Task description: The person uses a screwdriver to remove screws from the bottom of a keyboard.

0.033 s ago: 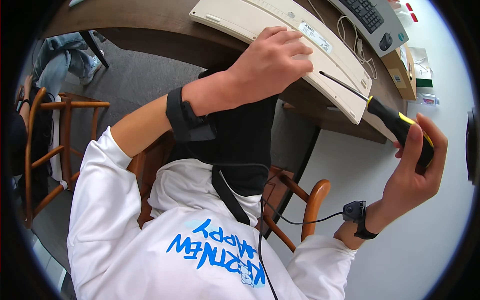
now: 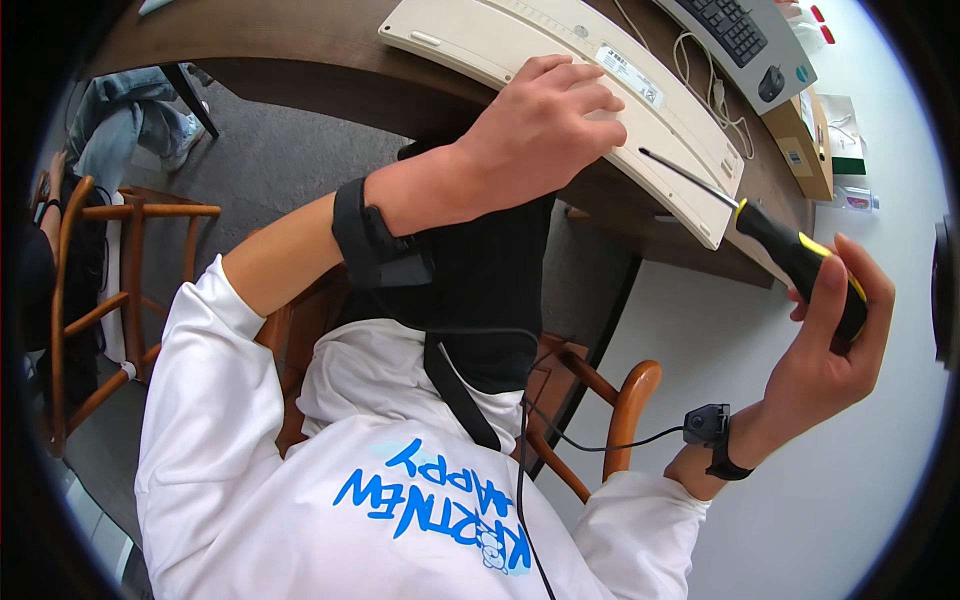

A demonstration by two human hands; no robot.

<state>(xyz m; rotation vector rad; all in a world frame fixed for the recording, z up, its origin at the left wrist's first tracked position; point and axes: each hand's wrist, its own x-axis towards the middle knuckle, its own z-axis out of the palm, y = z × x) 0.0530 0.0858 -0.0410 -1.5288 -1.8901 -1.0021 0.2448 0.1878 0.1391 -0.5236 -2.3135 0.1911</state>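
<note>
My left hand (image 2: 540, 125) lies palm down on a cream keyboard (image 2: 480, 40) that is turned underside up on the brown desk (image 2: 300, 50). My right hand (image 2: 830, 350) is raised to the right of the desk, shut around the black and yellow handle of a screwdriver (image 2: 785, 250). Its thin shaft points up and left, with the tip just above the keyboard's near edge, close to my left fingers. I cannot tell whether the tip touches the keyboard. A black band (image 2: 375, 245) wraps my left forearm and a small sensor (image 2: 710, 430) sits on my right wrist.
A black keyboard (image 2: 735, 30) and a dark mouse (image 2: 770, 85) lie at the desk's far right, next to a cardboard box (image 2: 800, 150) and white cables. A wooden chair (image 2: 100, 300) stands to my left, beside another person's jeans-clad legs (image 2: 120, 130). My own chair's armrest (image 2: 630, 410) is below.
</note>
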